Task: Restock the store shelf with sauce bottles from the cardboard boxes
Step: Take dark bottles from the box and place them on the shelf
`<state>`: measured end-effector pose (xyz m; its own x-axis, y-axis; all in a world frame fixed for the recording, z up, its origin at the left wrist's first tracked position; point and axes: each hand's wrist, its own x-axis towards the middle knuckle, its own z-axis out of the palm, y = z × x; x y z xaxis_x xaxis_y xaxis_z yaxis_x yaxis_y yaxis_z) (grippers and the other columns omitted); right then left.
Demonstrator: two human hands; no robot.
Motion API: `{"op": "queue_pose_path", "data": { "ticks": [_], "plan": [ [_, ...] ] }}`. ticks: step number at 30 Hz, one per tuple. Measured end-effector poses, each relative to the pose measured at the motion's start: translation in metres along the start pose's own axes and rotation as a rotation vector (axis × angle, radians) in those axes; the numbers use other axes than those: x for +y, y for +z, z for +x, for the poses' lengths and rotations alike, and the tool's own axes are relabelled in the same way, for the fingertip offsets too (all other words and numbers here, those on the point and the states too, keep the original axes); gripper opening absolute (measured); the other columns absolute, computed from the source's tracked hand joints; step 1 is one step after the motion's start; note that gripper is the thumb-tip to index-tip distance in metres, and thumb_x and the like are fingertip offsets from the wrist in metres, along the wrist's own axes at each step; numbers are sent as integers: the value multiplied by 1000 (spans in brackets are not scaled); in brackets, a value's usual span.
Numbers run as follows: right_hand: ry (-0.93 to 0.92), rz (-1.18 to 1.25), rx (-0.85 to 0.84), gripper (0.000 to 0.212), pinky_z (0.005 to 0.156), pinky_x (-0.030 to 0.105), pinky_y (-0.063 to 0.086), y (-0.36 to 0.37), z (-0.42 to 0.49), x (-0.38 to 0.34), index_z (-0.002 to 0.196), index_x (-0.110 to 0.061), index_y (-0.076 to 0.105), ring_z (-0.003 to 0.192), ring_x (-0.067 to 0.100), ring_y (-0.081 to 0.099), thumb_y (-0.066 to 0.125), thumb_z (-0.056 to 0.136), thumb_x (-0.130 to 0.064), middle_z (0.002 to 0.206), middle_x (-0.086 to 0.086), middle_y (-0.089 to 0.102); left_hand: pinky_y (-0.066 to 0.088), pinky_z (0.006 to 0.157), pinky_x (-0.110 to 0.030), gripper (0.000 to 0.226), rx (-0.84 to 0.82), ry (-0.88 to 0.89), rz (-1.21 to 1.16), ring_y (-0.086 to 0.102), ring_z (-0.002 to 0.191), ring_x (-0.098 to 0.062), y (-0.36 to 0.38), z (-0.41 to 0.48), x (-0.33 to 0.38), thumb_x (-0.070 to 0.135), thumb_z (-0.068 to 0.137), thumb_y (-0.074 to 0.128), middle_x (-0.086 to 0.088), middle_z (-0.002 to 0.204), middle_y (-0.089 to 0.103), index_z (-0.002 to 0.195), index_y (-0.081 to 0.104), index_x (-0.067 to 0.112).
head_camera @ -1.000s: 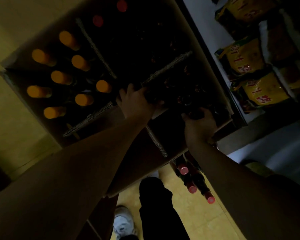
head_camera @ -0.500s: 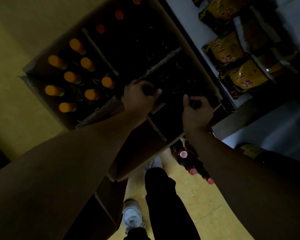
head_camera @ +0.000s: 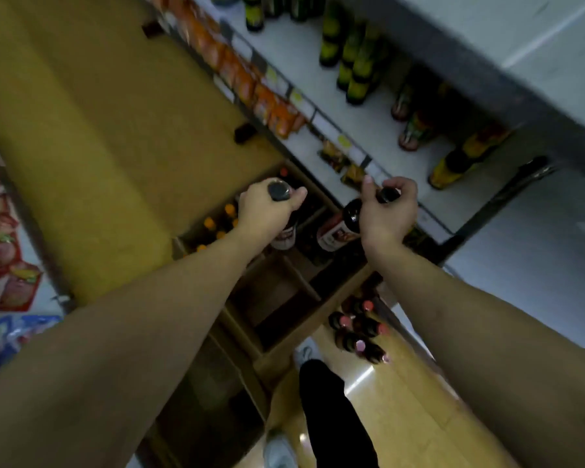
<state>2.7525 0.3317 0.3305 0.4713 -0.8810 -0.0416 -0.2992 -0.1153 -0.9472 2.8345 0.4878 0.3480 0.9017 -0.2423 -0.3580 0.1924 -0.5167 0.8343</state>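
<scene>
Yellow floor (head_camera: 98, 130) filled the left side, with a white store shelf (head_camera: 379, 136) running along the right. The left hand (head_camera: 267, 211) had its grip closed round the neck of the first sauce bottle (head_camera: 284, 236), with the black cap poking out the top of the fist. The right hand (head_camera: 387, 214) was clamped the same way on the second sauce bottle (head_camera: 338, 231), fingers curled over the cap end and one digit sticking up beside it. Both bottles were up over the open cardboard box (head_camera: 284, 298), just short of the shelf's front edge. The second one was tilted, with its label end angled down toward the box.

Honestly the whole shot was pretty smeared. Both necks were hidden inside the fists, and neither label could be read. The box's cells were mostly dark, and only the tops of some orange-capped bottles (head_camera: 217, 224) showed at its far corner. Bottles with pinkish caps (head_camera: 358, 332) sat on the floor between the box and the right forearm, and I couldn't tell if they were standing or lying. The yellow-green bottles (head_camera: 352, 62) on the shelf were just blurs.

Both bare arms reached forward and down, backs of the hands facing the camera, roughly level and a bit apart. A black trouser leg (head_camera: 335, 417) and a white shoe (head_camera: 277, 450) showed at the bottom.
</scene>
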Motion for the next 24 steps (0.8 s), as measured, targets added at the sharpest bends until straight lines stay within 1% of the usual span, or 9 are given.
{"op": "queue_pose_path", "data": {
  "ticks": [1, 3, 5, 8, 10, 12, 13, 17, 24],
  "plan": [
    [24, 47, 7, 26, 79, 21, 50, -12, -6, -32, 101, -14, 50, 83, 1, 57, 71, 97, -27, 89, -7, 54, 46, 72, -34, 33, 24, 14, -56, 59, 79, -19, -17, -21, 25, 39, 92, 76, 5, 73, 59, 71, 59, 22],
    [18, 159, 54, 28, 78, 20, 47, -37, -18, -98, 102, -17, 50, 89, 9, 57, 71, 96, -34, 91, -9, 53, 40, 63, -30, 36, 56, 37, -173, 52, 70, -15, -50, -62, 75, 36, 95, 73, 3, 69, 53, 72, 56, 15],
    [16, 304, 115, 29, 85, 30, 51, -64, -28, -165, 99, -24, 49, 91, 17, 60, 70, 94, -43, 94, -7, 57, 38, 60, -29, 36, 70, 77, -199, 52, 68, -15, -81, -102, 126, 40, 97, 70, 0, 71, 54, 77, 61, 11],
    [-19, 413, 132, 30, 89, 41, 55, -111, -46, -263, 88, -23, 52, 87, 20, 63, 69, 93, -47, 89, -2, 62, 34, 57, -29, 49, 72, 193, -212, 49, 54, -11, -115, -159, 201, 42, 98, 69, 4, 55, 50, 56, 53, 21],
    [-98, 460, 85, 35, 75, 42, 59, -147, -61, -322, 77, -22, 52, 69, 25, 65, 70, 90, -50, 75, 7, 65, 42, 56, -25, 54, 50, 274, -216, 54, 47, -8, -132, -195, 248, 44, 96, 71, 9, 45, 53, 50, 54, 20],
    [-155, 489, -1, 41, 58, 37, 51, -186, -72, -370, 68, -21, 49, 50, 24, 57, 71, 92, -45, 55, 9, 57, 55, 70, -31, 54, 7, 366, -228, 66, 59, -18, -143, -231, 295, 50, 92, 73, 1, 52, 64, 53, 59, 15],
    [-175, 479, -42, 43, 56, 35, 47, -207, -79, -392, 66, -19, 48, 46, 23, 54, 71, 94, -43, 50, 9, 54, 57, 74, -34, 55, -12, 411, -231, 67, 62, -23, -146, -249, 318, 50, 91, 74, -2, 54, 65, 52, 60, 14],
    [-261, 457, -133, 44, 57, 37, 45, -292, -104, -459, 65, -14, 49, 44, 23, 49, 70, 94, -40, 45, 10, 50, 53, 65, -32, 53, -91, 555, -351, 61, 50, -23, -140, -326, 397, 37, 91, 78, -7, 49, 60, 51, 57, 9],
    [-364, 443, -211, 36, 53, 36, 40, -469, -142, -514, 65, -11, 47, 38, 25, 43, 72, 90, -20, 47, 13, 44, 51, 54, -24, 54, -361, 793, -324, 62, 55, -31, -87, -472, 493, 37, 96, 70, -13, 52, 52, 54, 51, 7]
  ]
}}
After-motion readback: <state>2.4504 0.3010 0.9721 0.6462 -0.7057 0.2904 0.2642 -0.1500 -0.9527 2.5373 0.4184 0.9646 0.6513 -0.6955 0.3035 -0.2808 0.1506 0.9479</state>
